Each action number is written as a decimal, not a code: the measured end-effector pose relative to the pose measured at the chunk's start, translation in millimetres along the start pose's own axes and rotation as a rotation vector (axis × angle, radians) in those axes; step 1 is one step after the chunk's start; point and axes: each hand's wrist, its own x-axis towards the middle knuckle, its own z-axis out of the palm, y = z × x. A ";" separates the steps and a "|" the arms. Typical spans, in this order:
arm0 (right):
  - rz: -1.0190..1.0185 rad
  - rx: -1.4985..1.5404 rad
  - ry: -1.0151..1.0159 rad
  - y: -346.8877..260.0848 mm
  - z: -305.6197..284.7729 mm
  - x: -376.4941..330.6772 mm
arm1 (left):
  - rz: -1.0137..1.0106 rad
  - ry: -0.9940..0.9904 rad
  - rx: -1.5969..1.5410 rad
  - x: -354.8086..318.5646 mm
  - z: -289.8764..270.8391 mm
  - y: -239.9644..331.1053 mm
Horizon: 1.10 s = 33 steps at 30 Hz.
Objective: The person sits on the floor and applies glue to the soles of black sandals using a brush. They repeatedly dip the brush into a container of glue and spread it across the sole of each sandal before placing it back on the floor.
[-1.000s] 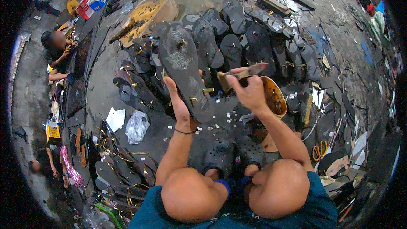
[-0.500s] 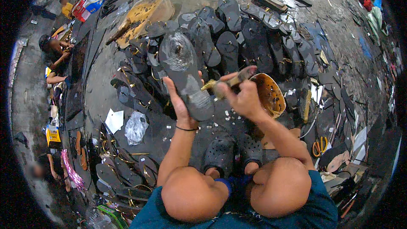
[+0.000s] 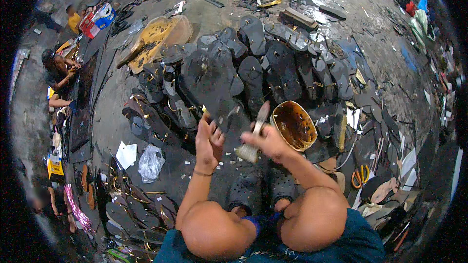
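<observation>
My right hand [image 3: 268,140] grips a paintbrush [image 3: 259,125], its pale bristles pointing down toward my left hand. My left hand [image 3: 209,145] is empty, its thumb and fingers apart, just nearer to me than a grey sandal sole [image 3: 207,80]. That sole is blurred and lies over or above the heap of dark soles; whether it touches them I cannot tell. Beside my right hand stands an open tub [image 3: 316,131], its inside coated with brown, glue-like stuff.
More soles [image 3: 251,75] with small strap pieces spread ahead. A glue-stained yellow tray [image 3: 158,39] sits far left. Nearer are a crumpled plastic bag [image 3: 151,164], white paper [image 3: 126,155] and orange-handled scissors [image 3: 360,177]. Sandals [image 3: 129,199] lie at left; a person [image 3: 61,70] sits farther left.
My left hand has let go of the sole, which is now farther off at the heap. The brush has swung from pointing left to pointing down, away from where the sole was.
</observation>
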 end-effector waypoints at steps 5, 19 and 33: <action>-0.119 0.071 0.305 -58.1 -102.8 78.5 | 0.272 0.476 1.819 -123.7 -152.3 5.8; -0.421 -0.704 0.589 11.1 -143.9 31.0 | 0.107 0.533 1.708 -211.4 -209.9 -40.2; 0.488 -1.589 -0.085 29.0 -161.4 -119.1 | 0.218 -0.149 1.512 -146.6 -172.6 -85.8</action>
